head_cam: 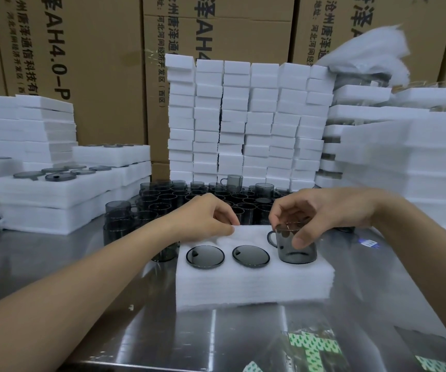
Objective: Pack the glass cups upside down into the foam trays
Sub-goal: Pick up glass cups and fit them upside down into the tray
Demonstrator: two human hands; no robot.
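Two glass cups are already sitting upside down in the near row of the foam tray [256, 285], one in the left hole [205, 256] and one in the middle hole [251, 255]; only their round dark bases are showing above the white foam. A third cup [287, 248] is standing at the right hole of the same row, most of its body above the foam, its handle pointing to the left; whether its mouth is facing up or down I cannot tell.

The right hand [324, 213] is gripping this third cup from above; the thumb [301, 240] is pressing on the near wall of the glass, and the other fingers are curling over the top to the far side, so the cup is lying between them. The left hand [205, 217] is resting on the far left part of the tray; its curled fingers and thumb are meeting on the foam edge and pinching it.

The tray is lying on a steel table [230, 339]; many loose cups [189, 200] are crowding just beyond it. Filled trays [55, 189] are standing at the left, tall stacks of foam blocks [246, 122] at the far side, and cardboard boxes [95, 63] behind them.
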